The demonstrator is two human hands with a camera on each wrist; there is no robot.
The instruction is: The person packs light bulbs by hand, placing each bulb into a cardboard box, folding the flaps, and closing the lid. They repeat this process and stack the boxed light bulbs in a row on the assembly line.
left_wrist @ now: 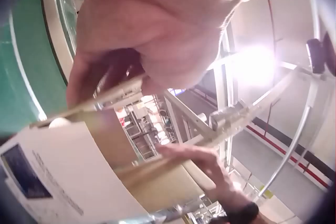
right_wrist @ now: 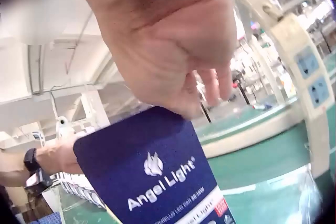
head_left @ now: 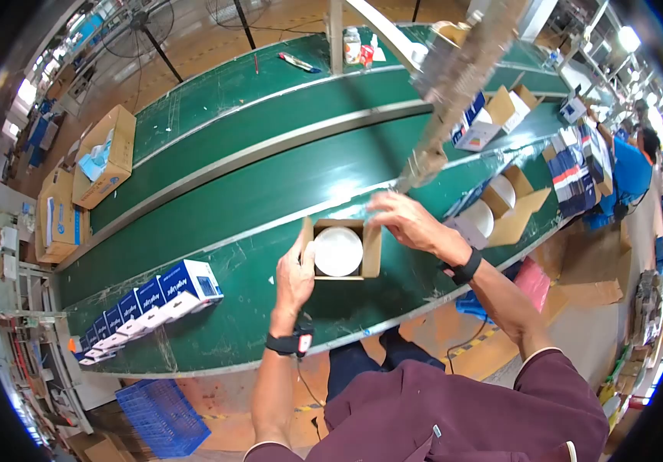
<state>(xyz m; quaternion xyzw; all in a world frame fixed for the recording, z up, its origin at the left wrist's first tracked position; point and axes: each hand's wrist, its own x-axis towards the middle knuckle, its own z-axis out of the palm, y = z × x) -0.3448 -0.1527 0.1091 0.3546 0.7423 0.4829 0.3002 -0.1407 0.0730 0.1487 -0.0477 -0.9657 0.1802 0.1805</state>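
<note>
An upright cardboard box point(head_left: 372, 250) stands open-topped on the green workbench, a round white lamp point(head_left: 338, 251) inside it. My left hand point(head_left: 296, 276) grips the box's left flap, thumb on the inner side; the left wrist view shows the fingers curled over its edge. My right hand point(head_left: 412, 225) is at the raised right flap, its fingers blurred and reaching past the far corner. In the right wrist view, the thumb lies right at the top edge of this dark blue flap point(right_wrist: 152, 166), printed "Angel Light", with the other fingers loosely bent beyond.
Left on the bench stands a row of blue-and-white boxes point(head_left: 183, 285). To the right, an open carton point(head_left: 517, 218) holds round white lamps. A plastic-wrapped post point(head_left: 454, 108) rises beyond my right hand. Another person point(head_left: 630, 169) is at the far right, near stacked boxes point(head_left: 577, 165).
</note>
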